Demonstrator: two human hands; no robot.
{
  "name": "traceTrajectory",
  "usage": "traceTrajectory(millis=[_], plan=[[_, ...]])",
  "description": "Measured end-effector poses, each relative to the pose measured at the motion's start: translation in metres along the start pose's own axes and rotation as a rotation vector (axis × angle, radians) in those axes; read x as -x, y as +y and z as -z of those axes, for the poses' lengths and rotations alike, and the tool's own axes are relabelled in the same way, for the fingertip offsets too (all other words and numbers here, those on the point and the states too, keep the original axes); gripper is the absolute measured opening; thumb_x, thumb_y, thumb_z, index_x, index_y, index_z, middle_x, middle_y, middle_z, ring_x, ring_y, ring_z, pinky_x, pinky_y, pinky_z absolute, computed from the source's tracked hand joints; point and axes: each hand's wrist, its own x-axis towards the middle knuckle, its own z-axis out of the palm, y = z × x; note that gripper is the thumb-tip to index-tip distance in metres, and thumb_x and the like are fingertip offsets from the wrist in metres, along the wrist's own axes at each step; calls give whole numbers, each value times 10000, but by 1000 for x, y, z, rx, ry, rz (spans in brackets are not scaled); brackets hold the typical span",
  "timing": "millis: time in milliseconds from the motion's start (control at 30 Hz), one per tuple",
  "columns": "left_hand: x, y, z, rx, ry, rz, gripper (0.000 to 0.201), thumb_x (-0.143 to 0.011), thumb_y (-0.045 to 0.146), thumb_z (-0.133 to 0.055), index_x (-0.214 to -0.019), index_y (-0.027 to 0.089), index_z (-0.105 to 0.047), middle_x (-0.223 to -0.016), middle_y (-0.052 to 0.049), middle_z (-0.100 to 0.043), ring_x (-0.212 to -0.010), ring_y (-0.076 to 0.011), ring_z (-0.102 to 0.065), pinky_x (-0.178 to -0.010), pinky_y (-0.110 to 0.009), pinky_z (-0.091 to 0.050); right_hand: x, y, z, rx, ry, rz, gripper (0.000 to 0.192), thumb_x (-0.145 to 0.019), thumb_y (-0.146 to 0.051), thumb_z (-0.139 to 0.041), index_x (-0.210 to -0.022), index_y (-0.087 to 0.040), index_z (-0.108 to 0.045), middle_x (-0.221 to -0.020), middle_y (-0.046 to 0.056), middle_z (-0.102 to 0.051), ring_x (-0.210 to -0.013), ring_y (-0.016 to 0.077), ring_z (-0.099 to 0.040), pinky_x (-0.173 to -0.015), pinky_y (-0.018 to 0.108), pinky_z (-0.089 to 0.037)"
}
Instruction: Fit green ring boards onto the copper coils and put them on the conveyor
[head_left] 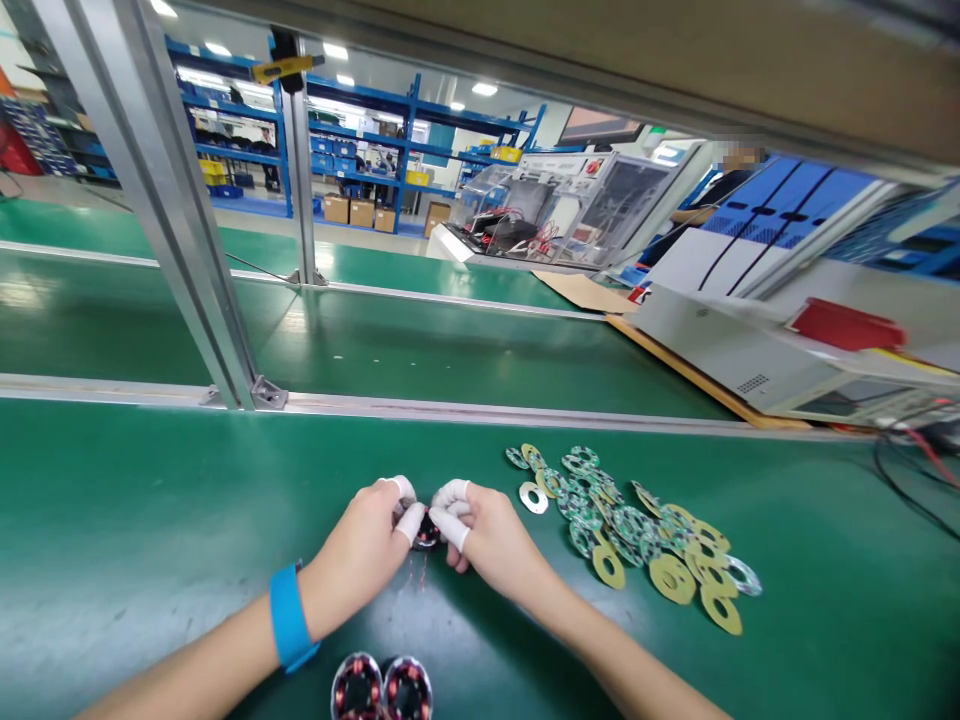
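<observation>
Between my two hands is a small motor stator [426, 535] with dark windings and thin copper wires hanging toward me. My left hand [379, 530], with white finger cots and a blue band at the wrist, pinches its left side. On the other side my right hand [476, 530], also in white finger cots, has thumb and fingers closed on the stator's upper edge. The fingers hide much of the part. Closer to me, two more stators [407, 690] with copper coils stand side by side. A spread of ring-shaped circuit boards [634, 522] lies right of my hands.
The green bench [150, 500] carries an aluminium upright [161, 200] at left and a metal rail behind my hands. A grey equipment case [735, 350] stands at right, with black cables [907, 480] beside it. Behind are a test machine [562, 205], blue shelves and a person.
</observation>
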Motion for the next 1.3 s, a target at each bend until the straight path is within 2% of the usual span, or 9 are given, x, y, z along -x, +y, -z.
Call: traceTrajectory(millis=[167,400,700,867,1000,1067,1133,1200,1300], plan=[[3,1,-2,-69,18,-10,132,-834,171,-442,-720,183,-507,-680,-10,-553,-616,-153,-510,-577,-250,-354,0,2,-3,-16,17,18,96,-746,-261,-492,-706,-180,-523,-450,-48,-519,-366,95,-510,-357,177,-423],[3,-2,-11,-149,109,-59,188,-846,154,-388,-667,211,-380,-675,-2,-501,-600,-153,-473,-583,-262,-322,3,4,-8,23,90,58,96,-758,-225,-463,-676,-188,-497,-443,-55,-496,-358,99,-509,-354,180,-404],[1,1,-13,-178,125,-18,241,-834,147,-391,-639,229,-276,-630,21,-427,-572,-153,-433,-569,-270,-276,4,8,-13,101,159,153,131,-779,-177,-441,-674,-191,-518,-486,-39,-529,-397,105,-536,-395,192,-395],[1,-1,-15,-151,125,-9,227,-844,160,-379,-643,226,-299,-636,16,-441,-575,-154,-438,-571,-272,-289,5,6,-14,113,157,151,130,-786,-190,-443,-680,-189,-518,-507,-32,-535,-412,109,-541,-403,196,-402],[2,-1,-7,-81,91,-33,172,-870,206,-359,-705,208,-405,-699,-11,-506,-644,-168,-487,-615,-280,-345,5,5,4,35,31,100,151,-807,-277,-454,-817,-174,-564,-506,-40,-521,-404,118,-528,-400,216,-430],[2,0,1,-39,98,-38,184,-889,259,-349,-748,199,-451,-729,-19,-531,-678,-174,-506,-649,-292,-373,5,5,21,47,47,88,223,-795,-319,-487,-919,-159,-581,-546,-33,-532,-418,125,-526,-408,234,-444],[1,-1,11,5,103,-15,196,-890,305,-358,-816,186,-496,-761,-27,-553,-698,-177,-520,-673,-303,-401,5,6,39,193,103,141,257,-767,-316,-541,-951,-151,-612,-610,-8,-551,-490,139,-546,-462,254,-463],[1,-2,19,36,57,-12,201,-849,320,-441,-942,169,-537,-871,-53,-583,-775,-188,-542,-733,-319,-430,7,5,52,425,88,212,270,-733,-286,-609,-965,-152,-651,-701,28,-579,-599,165,-570,-554,283,-479],[0,-5,23,29,-100,-93,478,-703,317,-644,-1145,169,-535,-1123,-99,-558,-1014,-239,-520,-903,-355,-408,9,3,57,692,32,230,416,-695,-277,-697,-1091,-168,-631,-913,88,-608,-757,207,-588,-696,337,-485]])
